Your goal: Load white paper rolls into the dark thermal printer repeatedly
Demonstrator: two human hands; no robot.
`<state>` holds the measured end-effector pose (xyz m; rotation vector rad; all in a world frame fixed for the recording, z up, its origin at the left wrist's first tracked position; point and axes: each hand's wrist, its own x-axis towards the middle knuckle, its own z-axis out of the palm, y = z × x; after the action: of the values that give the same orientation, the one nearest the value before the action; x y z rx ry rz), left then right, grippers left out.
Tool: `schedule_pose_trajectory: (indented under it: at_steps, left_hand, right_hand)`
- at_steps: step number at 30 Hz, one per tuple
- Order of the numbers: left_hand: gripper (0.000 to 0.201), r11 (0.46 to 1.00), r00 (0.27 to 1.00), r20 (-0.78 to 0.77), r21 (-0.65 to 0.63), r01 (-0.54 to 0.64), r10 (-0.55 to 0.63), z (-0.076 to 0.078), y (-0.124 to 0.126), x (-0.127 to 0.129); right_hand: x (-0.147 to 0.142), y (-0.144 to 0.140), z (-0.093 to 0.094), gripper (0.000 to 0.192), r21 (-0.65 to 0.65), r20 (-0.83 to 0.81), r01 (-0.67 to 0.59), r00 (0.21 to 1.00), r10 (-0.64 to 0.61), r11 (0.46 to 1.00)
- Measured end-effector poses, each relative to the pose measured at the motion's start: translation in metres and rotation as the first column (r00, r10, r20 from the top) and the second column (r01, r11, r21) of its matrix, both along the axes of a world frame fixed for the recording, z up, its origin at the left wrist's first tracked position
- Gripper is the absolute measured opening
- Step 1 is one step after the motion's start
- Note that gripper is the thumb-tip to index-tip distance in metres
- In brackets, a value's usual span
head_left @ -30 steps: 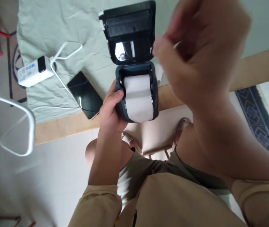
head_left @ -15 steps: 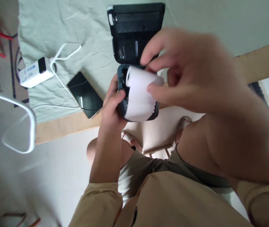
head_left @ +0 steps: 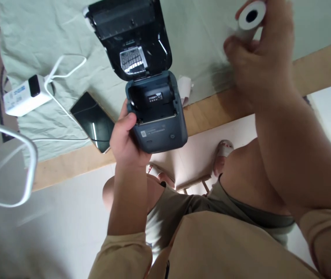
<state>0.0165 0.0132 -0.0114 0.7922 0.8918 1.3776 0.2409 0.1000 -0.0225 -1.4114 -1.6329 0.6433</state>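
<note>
A dark portable receipt printer (head_left: 161, 135) is gripped at its left side by my left hand (head_left: 127, 137), thumb on the near edge. Its lid (head_left: 133, 35) stands swung back, and the paper bay (head_left: 154, 97) shows bare with a small label inside. Off to the upper right, my right hand (head_left: 266, 54) is closed around a white paper roll (head_left: 248, 29), whose hollow core faces me. The roll is held above the cloth, apart from the printer.
A phone (head_left: 92, 120) lies on the green cloth (head_left: 200, 31) left of the printer. Beyond it are a white power bank (head_left: 26, 95) and a white cable (head_left: 63, 75). A scrap of white paper (head_left: 184, 90) lies by the wooden table edge (head_left: 212, 114). A thick white loop (head_left: 33, 162) hangs at far left.
My right hand has lifted the paper roll out of the printer and carried it to the upper right. The printer has shifted slightly left in view, its bay now uncovered.
</note>
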Motion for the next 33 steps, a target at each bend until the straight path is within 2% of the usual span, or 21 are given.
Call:
schedule_pose_trajectory:
  at_steps: [3, 5, 6, 7, 9, 11, 12, 13, 15, 17, 21, 24, 26, 27, 28, 30, 33]
  left_hand:
    - [0.024, 1.000, 1.000, 0.005, -0.015, -0.024, 0.024, 0.000, 0.000, 0.000]
    - [0.024, 0.999, 0.999, 0.003, -0.022, -0.037, 0.037, -0.001, 0.000, 0.000]
    - [0.024, 0.999, 0.999, 0.002, -0.017, -0.050, 0.051, -0.001, 0.000, 0.000]
    - [0.025, 0.998, 0.998, 0.001, -0.009, -0.068, 0.068, -0.001, 0.000, 0.001]
    - [0.026, 0.994, 0.994, 0.000, 0.002, -0.109, 0.109, 0.000, 0.000, 0.001]
    - [0.027, 0.990, 0.990, 0.008, 0.007, -0.144, 0.144, 0.000, 0.001, 0.001]
    - [0.027, 0.989, 0.989, 0.010, 0.008, -0.149, 0.148, 0.001, 0.001, 0.002]
    - [0.027, 0.990, 0.990, 0.003, 0.009, -0.142, 0.142, 0.001, 0.001, 0.002]
    - [0.028, 0.991, 0.991, -0.033, 0.015, -0.132, 0.132, 0.002, 0.001, 0.003]
    - [0.028, 0.991, 0.988, -0.081, 0.013, -0.131, 0.131, 0.003, 0.001, 0.003]
    - [0.026, 0.994, 0.992, -0.063, 0.016, -0.111, 0.112, 0.002, -0.001, 0.002]
    - [0.026, 0.997, 0.996, 0.026, 0.018, -0.080, 0.080, 0.000, -0.002, 0.001]
    - [0.025, 0.996, 0.995, 0.039, 0.019, -0.088, 0.088, -0.001, -0.002, 0.000]
    - [0.024, 0.995, 0.995, 0.034, 0.017, -0.093, 0.093, -0.001, -0.001, 0.000]
    - [0.025, 0.995, 0.995, 0.026, 0.016, -0.099, 0.098, -0.001, -0.001, 0.000]
    - [0.026, 0.994, 0.994, 0.014, 0.008, -0.108, 0.107, -0.001, -0.001, 0.000]
    - [0.025, 0.992, 0.992, -0.006, 0.003, -0.129, 0.129, -0.003, -0.001, -0.001]
  right_hand:
    - [0.002, 0.002, 0.003, 0.038, 0.037, 0.180, 0.154, 0.971, -0.159, 0.987]
    - [0.003, 0.003, 0.007, 0.051, -0.024, 0.264, 0.179, 0.950, -0.167, 0.984]
    - [0.003, 0.002, 0.010, 0.059, -0.012, 0.281, 0.179, 0.945, -0.168, 0.984]
    - [0.002, -0.001, 0.014, 0.065, 0.039, 0.282, 0.173, 0.943, -0.176, 0.984]
    - [-0.002, -0.008, 0.022, 0.059, 0.226, 0.248, 0.127, 0.951, -0.183, 0.966]
    - [-0.011, -0.017, 0.026, 0.045, 0.329, 0.267, -0.014, 0.961, -0.079, 0.944]
    - [-0.017, -0.019, 0.026, 0.047, 0.307, 0.324, -0.129, 0.946, 0.023, 0.943]
    - [-0.024, -0.021, 0.024, 0.053, 0.239, 0.414, -0.272, 0.897, 0.156, 0.932]
    - [-0.035, -0.021, 0.016, 0.048, 0.040, 0.573, -0.453, 0.741, 0.351, 0.891]
    - [-0.042, -0.019, 0.010, 0.039, -0.067, 0.619, -0.486, 0.665, 0.418, 0.871]
    - [-0.040, -0.021, 0.012, 0.046, -0.078, 0.643, -0.412, 0.675, 0.362, 0.908]
    - [-0.035, -0.026, 0.017, 0.055, -0.031, 0.482, -0.398, 0.797, 0.363, 0.917]
    - [-0.035, -0.028, 0.017, 0.051, -0.025, 0.147, -0.344, 0.927, 0.344, 0.939]
    - [-0.036, -0.027, 0.016, 0.043, -0.057, -0.053, -0.313, 0.949, 0.310, 0.948]
    - [-0.038, -0.026, 0.014, 0.034, -0.122, -0.231, -0.295, 0.937, 0.262, 0.948]
    - [-0.041, -0.021, 0.010, 0.019, -0.290, -0.471, -0.327, 0.867, 0.163, 0.900]
    - [-0.044, -0.017, 0.009, 0.017, -0.457, -0.590, -0.434, 0.801, 0.100, 0.776]
